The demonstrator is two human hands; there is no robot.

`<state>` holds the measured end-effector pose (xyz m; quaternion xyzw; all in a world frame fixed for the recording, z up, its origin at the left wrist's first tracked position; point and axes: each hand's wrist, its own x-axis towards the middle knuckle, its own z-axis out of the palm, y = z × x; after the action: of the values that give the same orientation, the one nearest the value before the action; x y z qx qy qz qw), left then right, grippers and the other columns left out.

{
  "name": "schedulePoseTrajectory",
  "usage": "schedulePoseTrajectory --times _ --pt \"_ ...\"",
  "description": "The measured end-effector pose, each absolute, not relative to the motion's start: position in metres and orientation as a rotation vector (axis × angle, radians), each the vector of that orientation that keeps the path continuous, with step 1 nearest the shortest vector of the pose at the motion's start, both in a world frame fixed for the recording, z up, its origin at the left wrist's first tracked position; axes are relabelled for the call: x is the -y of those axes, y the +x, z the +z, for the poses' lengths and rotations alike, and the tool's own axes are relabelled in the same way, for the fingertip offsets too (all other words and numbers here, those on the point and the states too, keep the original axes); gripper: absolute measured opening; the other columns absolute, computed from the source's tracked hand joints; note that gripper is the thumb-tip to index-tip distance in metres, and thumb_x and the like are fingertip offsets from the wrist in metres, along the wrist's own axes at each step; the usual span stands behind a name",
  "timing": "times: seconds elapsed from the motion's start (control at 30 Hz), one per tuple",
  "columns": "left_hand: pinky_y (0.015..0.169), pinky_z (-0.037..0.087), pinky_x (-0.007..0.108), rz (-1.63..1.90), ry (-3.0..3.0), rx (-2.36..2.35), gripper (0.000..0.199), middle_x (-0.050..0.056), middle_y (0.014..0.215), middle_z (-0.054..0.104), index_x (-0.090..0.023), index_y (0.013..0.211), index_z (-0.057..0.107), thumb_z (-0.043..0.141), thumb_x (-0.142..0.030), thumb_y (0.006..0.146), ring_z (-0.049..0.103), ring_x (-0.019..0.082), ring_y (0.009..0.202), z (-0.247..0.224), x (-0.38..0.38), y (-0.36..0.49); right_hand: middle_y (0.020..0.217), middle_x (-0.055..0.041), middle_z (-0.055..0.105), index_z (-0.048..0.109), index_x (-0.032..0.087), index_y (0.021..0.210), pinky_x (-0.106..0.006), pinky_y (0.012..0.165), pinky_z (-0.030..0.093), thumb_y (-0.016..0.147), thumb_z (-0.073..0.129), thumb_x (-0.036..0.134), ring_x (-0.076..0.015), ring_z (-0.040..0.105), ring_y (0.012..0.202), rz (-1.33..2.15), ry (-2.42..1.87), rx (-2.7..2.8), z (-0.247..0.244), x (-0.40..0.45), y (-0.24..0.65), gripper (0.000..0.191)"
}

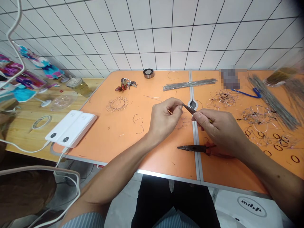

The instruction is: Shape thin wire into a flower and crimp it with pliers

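Note:
My left hand (165, 117) is closed in a pinch, its fingertips meeting the tip of the pliers. A thin looped wire (183, 122) shows just below these fingers and seems to run up into the pinch. Wrapped in my right hand (215, 123) are slim pointed pliers (189, 109), dark at the nose, with most of the handles hidden by the palm. Under my right wrist, needle-nose pliers (192, 148) with red handles lie on the orange table, pointing left. A flower-shaped wire ring (117, 104) and small curved wire pieces (138, 123) lie left of my left hand.
Straight wire bundles (190, 84) lie at the back and right (275, 103). Tangled wire rings (257, 114) and dark small hoops (278, 148) cover the right side. Keys (125, 85) and a tape roll (148, 73) sit behind. White power banks (71, 129) with cables overhang the left edge.

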<state>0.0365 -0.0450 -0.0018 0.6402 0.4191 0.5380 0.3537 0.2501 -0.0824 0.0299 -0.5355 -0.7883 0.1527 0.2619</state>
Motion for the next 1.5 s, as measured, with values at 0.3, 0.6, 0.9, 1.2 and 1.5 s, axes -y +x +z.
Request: schedulePoseTrajectory --times 0.3,0.6,0.9,1.2,1.5 --pt "0.065 0.054 0.025 1.313 1.534 -1.051 0.009 -0.001 0.074 0.076 -0.020 0.085 0.074 0.068 -0.016 0.090 0.073 0.013 0.070 0.002 0.045 0.036 0.064 0.0003 0.055 0.052 0.028 0.074 -0.038 0.063 0.032 0.111 0.050 0.045 -0.0197 0.050 0.061 0.449 -1.484 2.120 0.029 0.080 0.248 0.041" --pt "0.057 0.050 0.023 1.223 1.402 -1.087 0.007 0.001 0.075 0.080 -0.019 0.085 0.075 0.073 -0.016 0.091 0.065 0.011 0.059 0.009 0.048 0.037 0.066 -0.0006 0.057 0.050 0.028 0.074 -0.039 0.065 0.035 0.111 0.049 0.045 -0.0211 0.053 0.063 0.448 -1.453 2.120 0.022 0.076 0.249 0.040" --pt "0.058 0.052 0.022 1.231 1.302 -1.073 0.008 0.002 0.075 0.080 -0.019 0.085 0.074 0.075 -0.018 0.093 0.067 0.010 0.059 0.010 0.051 0.041 0.065 -0.0003 0.057 0.049 0.029 0.073 -0.038 0.065 0.037 0.111 0.050 0.046 -0.0208 0.053 0.063 0.450 -1.452 2.111 0.022 0.076 0.249 0.041" --pt "0.061 0.057 0.021 1.272 1.221 -1.012 0.009 0.001 0.074 0.080 -0.018 0.087 0.074 0.074 -0.015 0.096 0.071 0.010 0.062 0.011 0.054 0.045 0.064 0.0001 0.055 0.053 0.028 0.074 -0.038 0.064 0.036 0.111 0.049 0.047 -0.0207 0.052 0.063 0.478 -1.484 2.081 0.023 0.078 0.247 0.041" --pt "0.064 0.056 0.023 1.351 1.326 -1.013 0.006 0.001 0.082 0.082 -0.020 0.093 0.076 0.074 -0.019 0.098 0.067 0.010 0.066 0.007 0.054 0.047 0.069 0.0009 0.065 0.065 0.027 0.080 -0.036 0.068 0.042 0.116 0.051 0.053 -0.0199 0.061 0.066 0.629 -1.370 2.006 0.014 0.071 0.253 0.047"
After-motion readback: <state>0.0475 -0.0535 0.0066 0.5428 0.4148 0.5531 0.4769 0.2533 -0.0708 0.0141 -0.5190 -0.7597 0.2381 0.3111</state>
